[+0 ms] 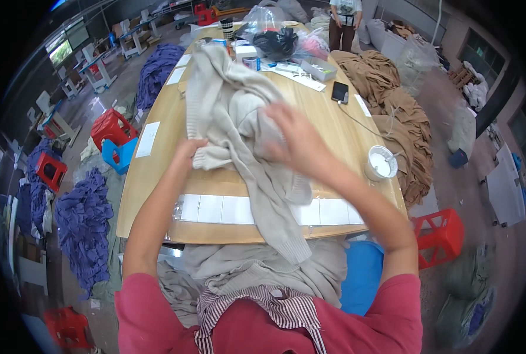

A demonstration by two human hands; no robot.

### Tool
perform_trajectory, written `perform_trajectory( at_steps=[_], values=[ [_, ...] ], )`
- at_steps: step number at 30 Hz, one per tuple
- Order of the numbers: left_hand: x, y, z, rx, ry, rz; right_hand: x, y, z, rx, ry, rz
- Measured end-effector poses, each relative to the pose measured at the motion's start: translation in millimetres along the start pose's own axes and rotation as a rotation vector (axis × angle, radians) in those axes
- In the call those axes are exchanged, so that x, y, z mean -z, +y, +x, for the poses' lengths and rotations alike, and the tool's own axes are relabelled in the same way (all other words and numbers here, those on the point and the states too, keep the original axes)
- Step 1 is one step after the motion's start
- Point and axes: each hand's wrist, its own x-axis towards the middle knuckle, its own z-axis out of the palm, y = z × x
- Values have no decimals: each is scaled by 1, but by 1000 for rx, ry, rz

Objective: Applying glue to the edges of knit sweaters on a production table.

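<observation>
While the person leans over it, the big wooden table [156, 177] fills the middle of the view, long and rounded at the near end. On the right side of the table, a heap of brown cloth [404, 124] hangs over the edge. On the floor to the left lie piles of purple cloth [83, 224], and one more purple pile [159, 71] sits farther back. More pale knit clothes [245, 271] are bunched up in the person's lap, below the table edge.

Spread on the table top lies a pale grey sweater [227, 112]. One sleeve of it hangs down over the near edge. A row of white paper cards [215, 209] runs along that near edge, partly under the sleeve.

A red stool [443, 236] stands on the right, and another red stool [110, 127] with a blue one [120, 154] stands on the left.

Both hands are on the sweater. The left hand [189, 147] grips the ribbed hem, with the fingers curled into the knit. The right hand [295, 138] rests on the middle of the sweater. It is blurry, so I cannot tell if its fingers are spread or closed.

A white cup [382, 163] sits near the right edge. A black phone [339, 92] lies farther up, with a thin cord leading from it. Bags and small boxes crowd the far end.
</observation>
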Motion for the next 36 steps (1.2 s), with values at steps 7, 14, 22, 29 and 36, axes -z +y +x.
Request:
perform_trajectory(
  at_steps=[7,14,22,29,36],
  values=[
    [47,-5,-34,216,69,519,-56,-47,-149,-325,-405,131],
    [51,-17,-28,184,59,641,-75,-7,-111,-589,-523,520],
    [57,-19,-40,72,-90,772,-45,81,-135,-627,-134,389],
    [66,2,-61,244,-95,202,-8,105,-172,-331,79,-249],
    [88,-31,-110,273,-205,257,17,14,-233,-161,-101,-207]
  ],
)
